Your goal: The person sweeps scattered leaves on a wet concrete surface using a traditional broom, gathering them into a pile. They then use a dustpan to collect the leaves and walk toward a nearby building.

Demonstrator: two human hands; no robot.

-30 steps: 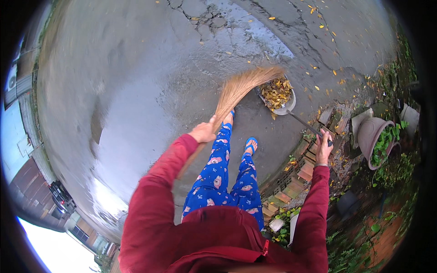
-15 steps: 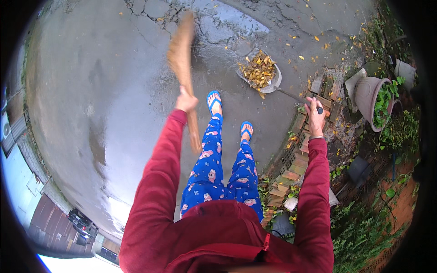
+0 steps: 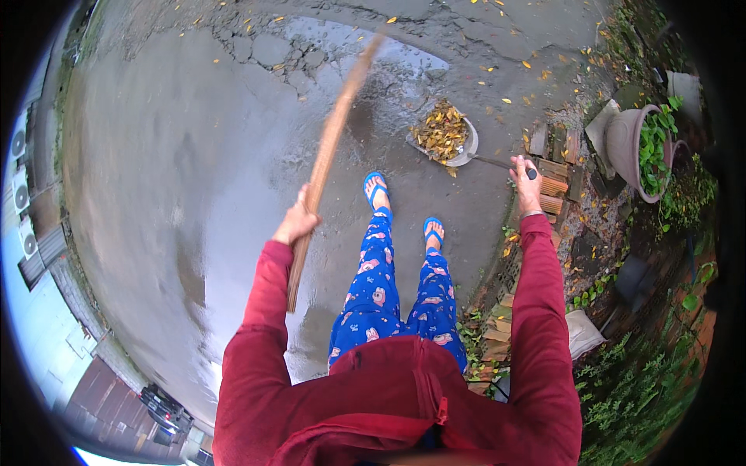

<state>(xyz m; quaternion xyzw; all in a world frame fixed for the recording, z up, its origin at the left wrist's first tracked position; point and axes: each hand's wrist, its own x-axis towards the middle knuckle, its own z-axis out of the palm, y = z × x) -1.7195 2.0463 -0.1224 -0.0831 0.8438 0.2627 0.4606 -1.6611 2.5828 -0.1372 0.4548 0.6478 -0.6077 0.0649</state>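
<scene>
My left hand (image 3: 297,220) is closed round a long straw-coloured broom (image 3: 336,128). The broom slants up and to the right over the wet ground, its far end a little blurred and its butt below my hand. My right hand (image 3: 526,185) grips the dark handle of a long-handled dustpan (image 3: 471,146), the handle's end poking out by my fingers. A heap of yellow and brown leaves (image 3: 440,132) fills much of the pan, which is at ground level ahead of my feet.
Cracked concrete (image 3: 299,58) with scattered leaves lies ahead. Along the right runs a brick edging (image 3: 553,186), with a potted plant (image 3: 651,151) beyond it. My blue flip-flops (image 3: 376,185) stand just short of the dustpan. A parked vehicle (image 3: 161,410) shows at lower left.
The broom has swung so that its far end now points up and right, nearer the dustpan. My left hand has moved down and left; my right hand still holds the dustpan.
</scene>
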